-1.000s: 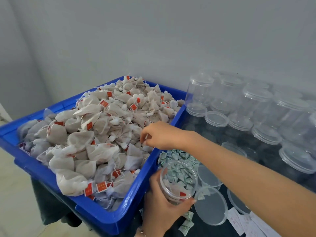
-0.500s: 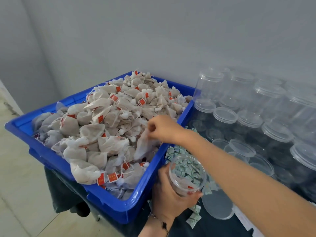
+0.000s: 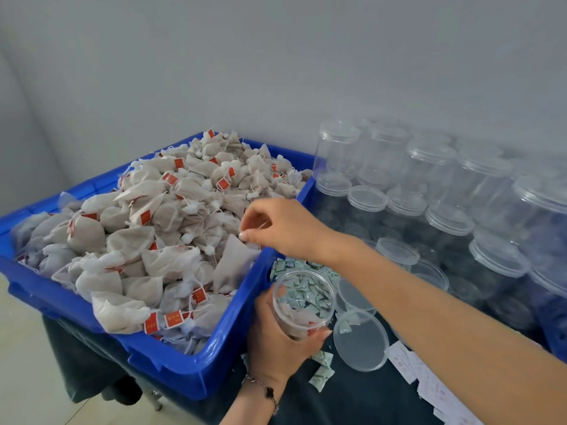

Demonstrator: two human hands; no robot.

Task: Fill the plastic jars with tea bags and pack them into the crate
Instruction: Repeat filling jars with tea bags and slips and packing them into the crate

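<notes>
Jar (image 3: pixel 302 302) beside crate rim (image 3: pixel 245 299), mouth open

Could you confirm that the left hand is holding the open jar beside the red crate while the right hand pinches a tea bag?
Not quite: the crate is blue, not red, as the head view shows. The rest stands: the left hand holds the open jar beside it, and the right hand pinches a tea bag.

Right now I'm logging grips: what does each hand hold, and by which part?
The right hand pinches a tea bag by its top corner, over the crate. The left hand grips the open jar around its lower wall.
</notes>
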